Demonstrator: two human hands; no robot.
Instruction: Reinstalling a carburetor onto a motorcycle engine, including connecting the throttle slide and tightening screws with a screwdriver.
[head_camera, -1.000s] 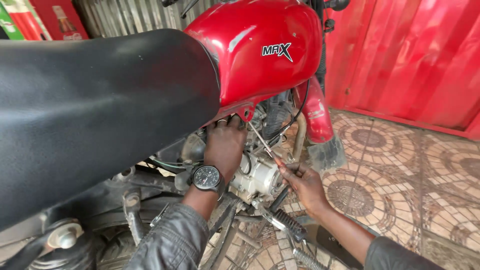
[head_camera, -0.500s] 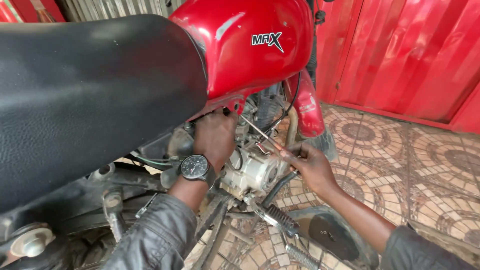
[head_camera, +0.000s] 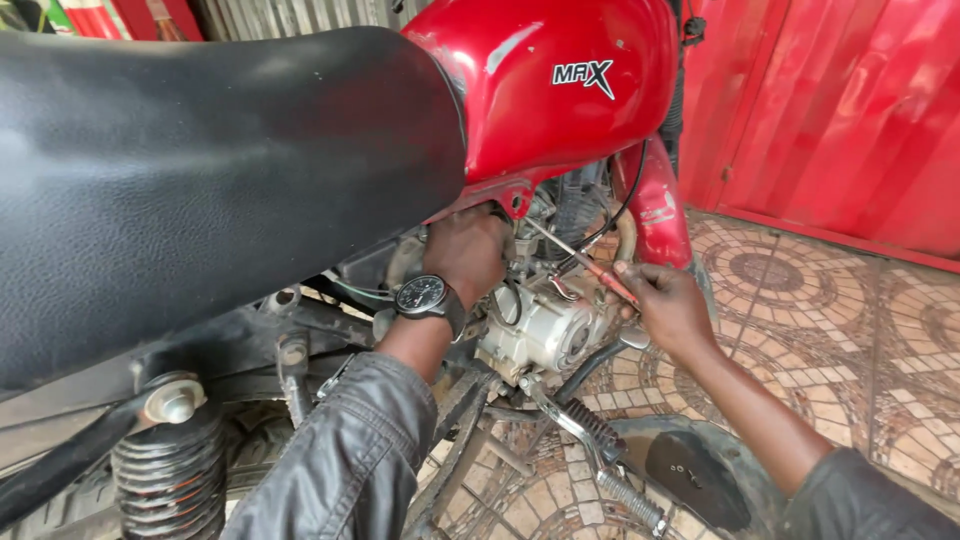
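Mid-adjustment up under the red tank (head_camera: 560, 90) — left hand (head_camera: 468, 255) curled into the engine (head_camera: 545, 330) top, grip hidden; right hand (head_camera: 668, 305) pinches a thin screwdriver (head_camera: 580, 262) angled in — looks like steady turning's needed.

A red corrugated metal wall (head_camera: 850, 110) stands at two o'clock; patterned mosaic floor tiles (head_camera: 830, 330) spread at four o'clock.

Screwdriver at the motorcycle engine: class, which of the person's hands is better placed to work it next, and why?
Right. The right hand already grips the red-handled screwdriver, its shaft angled up under the red tank. The left hand, wearing a wristwatch, is tucked against the engine.
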